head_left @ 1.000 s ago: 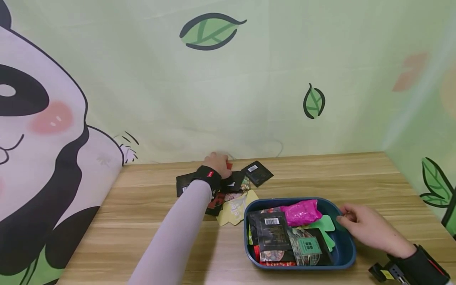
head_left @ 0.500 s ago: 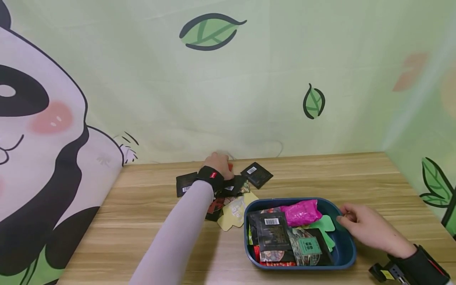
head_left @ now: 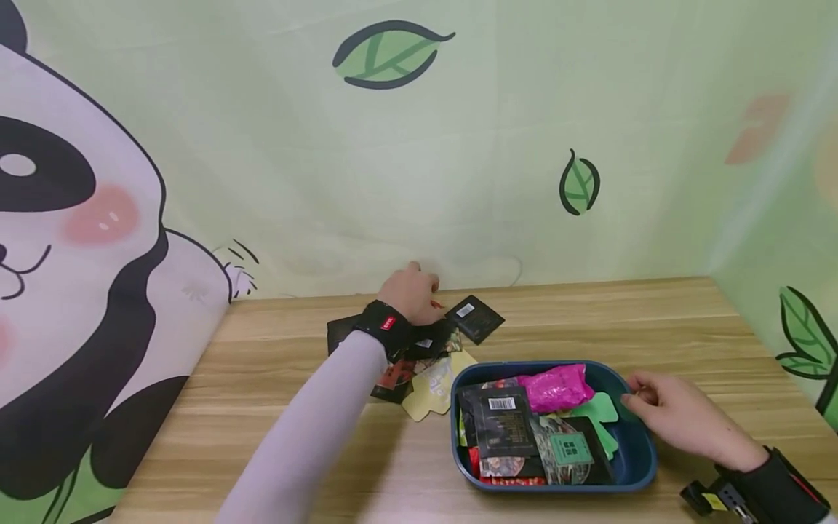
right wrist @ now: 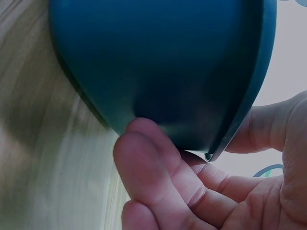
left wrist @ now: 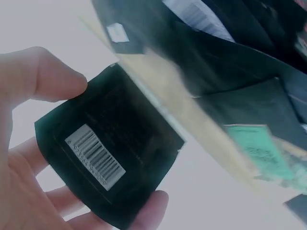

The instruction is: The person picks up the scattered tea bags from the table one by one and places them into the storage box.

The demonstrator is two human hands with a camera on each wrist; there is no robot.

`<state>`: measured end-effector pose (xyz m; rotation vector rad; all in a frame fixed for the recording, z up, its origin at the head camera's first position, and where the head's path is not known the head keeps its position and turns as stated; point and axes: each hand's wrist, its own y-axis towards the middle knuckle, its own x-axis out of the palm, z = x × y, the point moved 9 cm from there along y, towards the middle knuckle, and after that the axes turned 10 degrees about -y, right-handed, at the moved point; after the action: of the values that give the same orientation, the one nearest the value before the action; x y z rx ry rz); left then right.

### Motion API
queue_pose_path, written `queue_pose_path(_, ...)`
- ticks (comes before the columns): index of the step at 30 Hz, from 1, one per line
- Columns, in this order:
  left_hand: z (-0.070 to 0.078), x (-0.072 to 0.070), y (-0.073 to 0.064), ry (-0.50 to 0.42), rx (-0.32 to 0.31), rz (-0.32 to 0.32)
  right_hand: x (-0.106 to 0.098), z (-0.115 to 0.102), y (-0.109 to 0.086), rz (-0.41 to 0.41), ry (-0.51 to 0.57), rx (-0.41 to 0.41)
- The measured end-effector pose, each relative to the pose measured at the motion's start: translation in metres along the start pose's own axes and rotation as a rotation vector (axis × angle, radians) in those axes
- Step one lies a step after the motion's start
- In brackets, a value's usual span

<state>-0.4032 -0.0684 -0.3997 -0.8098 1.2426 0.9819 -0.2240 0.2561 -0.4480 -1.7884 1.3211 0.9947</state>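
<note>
In the left wrist view, my left hand (head_left: pixel 411 292) holds a small black sachet (left wrist: pixel 103 143) between thumb and fingers, its white barcode facing the camera. From the head view this sachet is hidden under the hand. The hand is above the back of a loose pile with black sachets (head_left: pixel 428 343), a red-and-black sachet (head_left: pixel 396 375) and a yellow packet (head_left: pixel 428 389). My right hand (head_left: pixel 677 415) pinches the right rim of a blue plastic basin (head_left: pixel 638 458), thumb inside and fingers against the outer wall.
Inside the basin lie black sachets (head_left: pixel 504 429), a pink packet (head_left: pixel 556 388), a green piece (head_left: pixel 597 411) and a sachet with a green label (head_left: pixel 568 450). Another black sachet (head_left: pixel 474 319) lies right of the pile. A printed cloth wall (head_left: pixel 484 145) borders the wooden table (head_left: pixel 216 407).
My left hand has risen slightly off the back of the pile, and the red patch by its fingers no longer shows. The yellow packet shifted a little earlier. My right hand keeps its grip.
</note>
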Motion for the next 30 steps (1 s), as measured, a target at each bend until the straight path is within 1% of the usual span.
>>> queue_pose_path(4, 0.024, -0.015, -0.010, -0.018, 0.117, 0.063, 0.000, 0.001, 0.000, -0.002, 0.000, 0.007)
queue_pose_path(7, 0.040, -0.025, -0.018, -0.040, 0.191, 0.102, 0.000, 0.002, 0.000, -0.003, 0.000, 0.009)
queue_pose_path(8, 0.043, -0.026, -0.020, -0.044, 0.207, 0.109, 0.000, 0.002, 0.000, -0.003, 0.000, 0.011)
queue_pose_path(10, 0.047, -0.028, -0.022, -0.044, 0.215, 0.112, 0.000, 0.003, 0.000, -0.002, -0.001, 0.013)
queue_pose_path(12, 0.047, -0.027, -0.022, -0.034, 0.193, 0.100, 0.000, 0.002, 0.000, -0.001, 0.001, 0.010)
queue_pose_path(14, 0.042, -0.024, -0.021, -0.025, 0.155, 0.079, 0.001, 0.001, 0.000, -0.005, 0.004, 0.007)
queue_pose_path(18, 0.028, -0.012, -0.016, -0.007, 0.080, 0.034, 0.000, 0.000, 0.000, -0.012, 0.009, 0.004)
queue_pose_path(25, 0.006, 0.009, -0.006, 0.021, -0.025, -0.060, 0.000, 0.001, 0.001, -0.007, 0.019, 0.006)
queue_pose_path(30, -0.010, 0.023, 0.000, 0.014, -0.087, -0.106, 0.000, 0.000, 0.000, -0.004, 0.024, -0.004)
